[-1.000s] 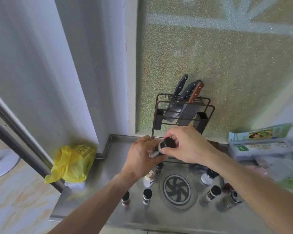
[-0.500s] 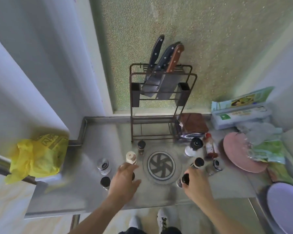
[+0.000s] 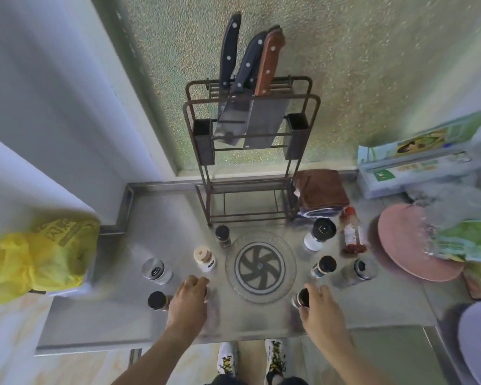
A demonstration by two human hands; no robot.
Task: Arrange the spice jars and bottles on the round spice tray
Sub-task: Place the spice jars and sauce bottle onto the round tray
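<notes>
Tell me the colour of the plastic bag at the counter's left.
Yellow bag, seen in the head view.

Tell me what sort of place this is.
Most likely a home kitchen counter: a knife rack holding cleavers, spice jars around a round spice tray, and a steel worktop.

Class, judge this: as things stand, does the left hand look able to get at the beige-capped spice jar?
Probably yes. The beige-capped spice jar stands upright just beyond the left hand, with bare steel counter between them and no other jar in that gap.
</notes>
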